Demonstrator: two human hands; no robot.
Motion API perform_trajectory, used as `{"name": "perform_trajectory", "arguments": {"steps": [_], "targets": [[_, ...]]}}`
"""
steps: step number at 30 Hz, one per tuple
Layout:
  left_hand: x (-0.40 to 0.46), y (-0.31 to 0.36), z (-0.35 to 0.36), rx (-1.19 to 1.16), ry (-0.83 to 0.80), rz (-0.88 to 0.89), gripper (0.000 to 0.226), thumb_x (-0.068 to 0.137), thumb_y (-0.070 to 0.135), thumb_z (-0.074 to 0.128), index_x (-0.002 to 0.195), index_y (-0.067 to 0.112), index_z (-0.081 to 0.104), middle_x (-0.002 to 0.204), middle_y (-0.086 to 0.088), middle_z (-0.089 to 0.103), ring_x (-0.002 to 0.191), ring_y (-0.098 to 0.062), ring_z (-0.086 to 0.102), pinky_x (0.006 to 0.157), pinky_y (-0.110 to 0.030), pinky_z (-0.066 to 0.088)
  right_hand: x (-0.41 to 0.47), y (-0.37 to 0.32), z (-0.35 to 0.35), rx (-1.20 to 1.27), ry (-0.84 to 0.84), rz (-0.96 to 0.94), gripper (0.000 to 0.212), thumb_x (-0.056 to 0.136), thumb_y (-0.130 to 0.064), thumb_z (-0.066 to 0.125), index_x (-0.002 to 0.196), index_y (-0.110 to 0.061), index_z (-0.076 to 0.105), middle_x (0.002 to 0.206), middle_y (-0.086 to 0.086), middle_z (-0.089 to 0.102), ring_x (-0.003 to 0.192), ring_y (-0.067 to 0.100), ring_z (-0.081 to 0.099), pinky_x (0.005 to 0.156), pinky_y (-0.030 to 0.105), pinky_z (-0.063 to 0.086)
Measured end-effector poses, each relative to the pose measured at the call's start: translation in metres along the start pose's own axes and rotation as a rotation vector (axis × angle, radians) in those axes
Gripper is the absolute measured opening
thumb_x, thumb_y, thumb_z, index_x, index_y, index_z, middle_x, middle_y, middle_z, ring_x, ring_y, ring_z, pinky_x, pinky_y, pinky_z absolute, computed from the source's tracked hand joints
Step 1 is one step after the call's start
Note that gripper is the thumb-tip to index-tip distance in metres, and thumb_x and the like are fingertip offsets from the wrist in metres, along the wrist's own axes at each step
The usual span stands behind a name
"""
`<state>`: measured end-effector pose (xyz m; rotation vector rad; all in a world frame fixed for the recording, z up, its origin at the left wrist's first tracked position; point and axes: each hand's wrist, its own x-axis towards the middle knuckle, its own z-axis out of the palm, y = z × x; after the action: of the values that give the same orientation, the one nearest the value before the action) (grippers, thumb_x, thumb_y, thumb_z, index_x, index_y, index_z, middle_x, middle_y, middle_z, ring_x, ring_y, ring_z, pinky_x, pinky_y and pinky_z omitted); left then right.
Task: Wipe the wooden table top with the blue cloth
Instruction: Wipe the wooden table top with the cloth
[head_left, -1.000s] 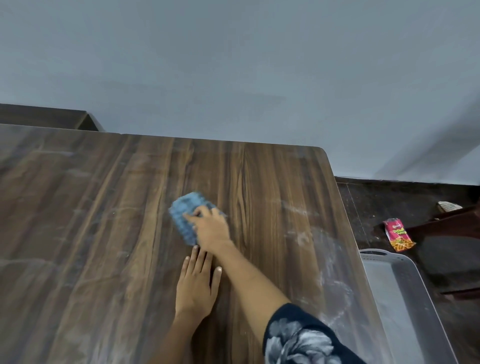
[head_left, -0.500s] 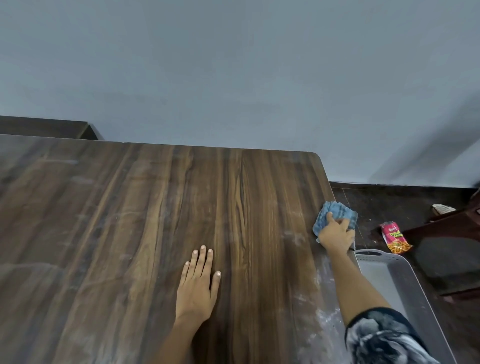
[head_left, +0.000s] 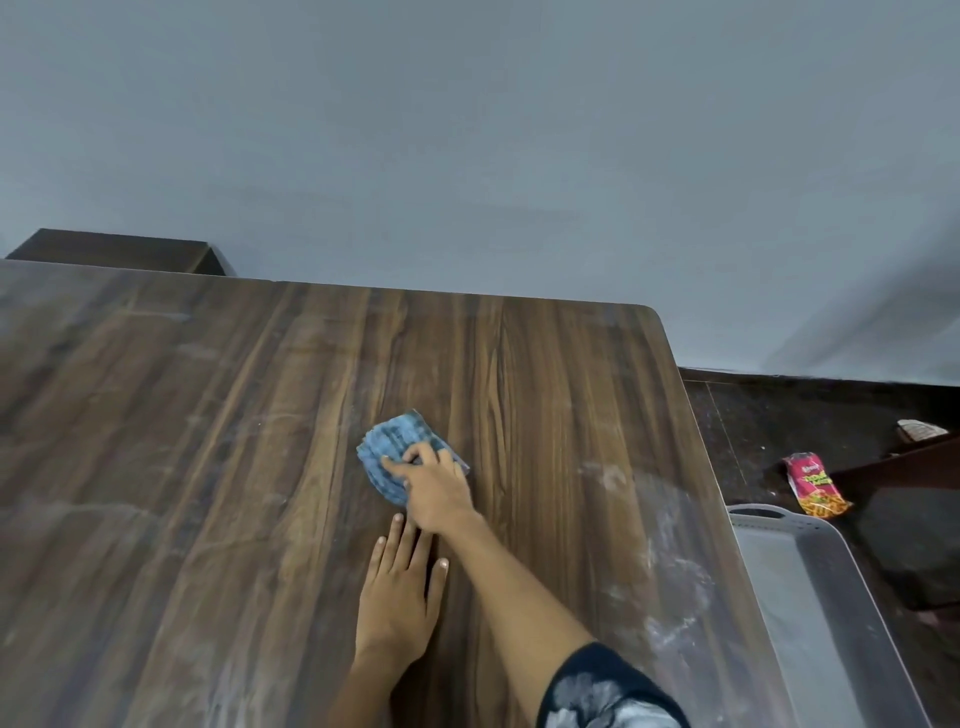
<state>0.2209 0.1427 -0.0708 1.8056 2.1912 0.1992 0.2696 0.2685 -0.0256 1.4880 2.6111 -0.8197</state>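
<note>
Dim, cool, even light fills the room; a soft diagonal shadow crosses the wall (head_left: 857, 322) at right. Pale sheen washes the surface (head_left: 156, 441). Wide-angle bending shows toward frame edges, and focus is soft throughout.

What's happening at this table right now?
A person is wiping a wooden table. The right hand presses a bunched blue cloth onto the middle of the top, while the left hand lies flat on the wood just behind it. Pale dusty smears show near the table's right edge.
</note>
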Motion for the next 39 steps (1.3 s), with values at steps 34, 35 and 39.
{"name": "perform_trajectory", "arguments": {"steps": [34,35,39], "targets": [[-0.022,-0.012,0.010,-0.020,0.116,0.013,0.059,0.097,0.045,0.010,0.135,0.012,0.041,0.142,-0.001,0.039,0.142,-0.007,-0.005,0.110,-0.025,0.004,-0.036,0.014,0.003,0.006,0.061,0.103,0.051,0.097,-0.018,0.043,0.142,-0.039,0.036,0.134,-0.004,0.036,0.120,0.025,0.035,0.103,0.034,0.026],[-0.023,-0.012,0.010,-0.024,0.122,0.012,0.059,0.096,0.046,0.010,0.136,0.013,0.040,0.143,0.000,0.037,0.141,-0.005,-0.007,0.110,-0.025,0.004,-0.040,0.030,-0.003,-0.004,0.093,0.154,0.051,0.097,-0.019,0.044,0.142,-0.040,0.035,0.135,-0.004,0.036,0.119,0.025,0.036,0.102,0.033,0.028],[-0.023,-0.011,0.010,-0.015,0.126,0.011,0.059,0.097,0.046,0.008,0.138,0.015,0.036,0.145,0.000,0.035,0.141,-0.005,-0.008,0.111,-0.024,0.002,-0.075,0.104,-0.034,-0.009,0.223,0.462,0.065,0.090,-0.018,0.056,0.144,-0.043,0.030,0.138,-0.004,0.034,0.117,0.025,0.039,0.102,0.031,0.035]]}}
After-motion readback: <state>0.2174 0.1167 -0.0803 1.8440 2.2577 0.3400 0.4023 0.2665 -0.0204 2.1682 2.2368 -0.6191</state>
